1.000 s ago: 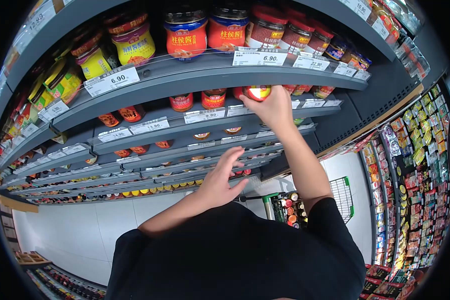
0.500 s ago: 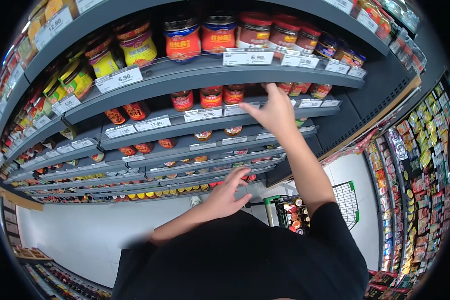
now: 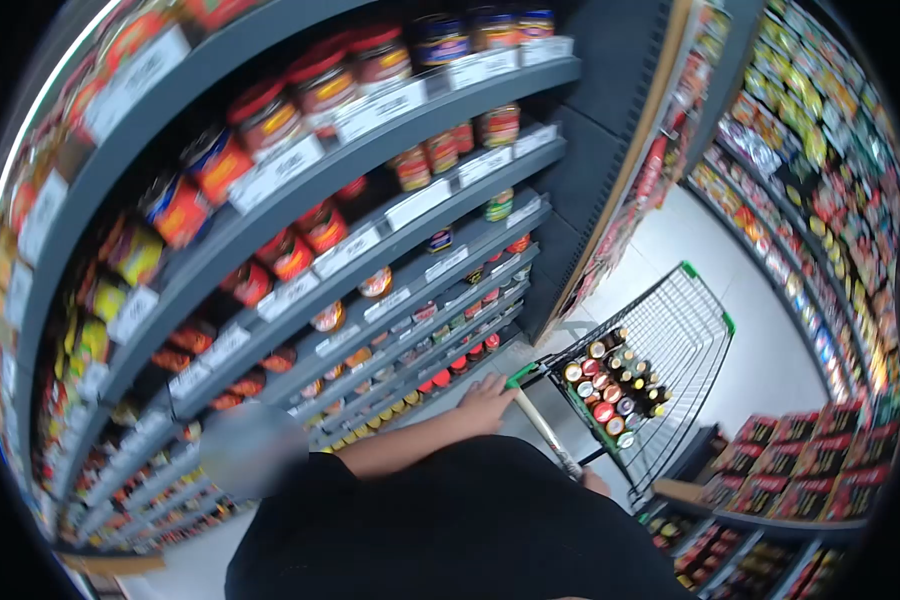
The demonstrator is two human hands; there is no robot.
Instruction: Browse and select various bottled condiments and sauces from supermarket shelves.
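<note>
At the left of the frame the shelves [image 3: 270, 240] and their red-lidded shelf jars [image 3: 320, 85] now sweep past slanted and blurred. Half a second ago we faced them squarely, with our right hand up at the second shelf among the jars. That hand has come away, and nothing is held up at the shelf any more.

Low in the middle is our left hand [image 3: 485, 403], which hung loose before our chest a moment ago. It now lies on the green upper end of the cart handle [image 3: 542, 425], fingers together and pointing along it. The blur keeps us from telling whether they close around the bar.

Just right of it, at the handle's lower end, only a sliver of our right hand [image 3: 595, 483] shows past the black shirt. We cannot tell how its fingers stand.

Right of centre the cart [image 3: 685, 330] has swung into full view, its bottles and jars [image 3: 610, 385] packed at the near end of the basket. We judge the shelf work let go and the cart taken in hand.

Red boxes [image 3: 820, 450] fill the lower right.
</note>
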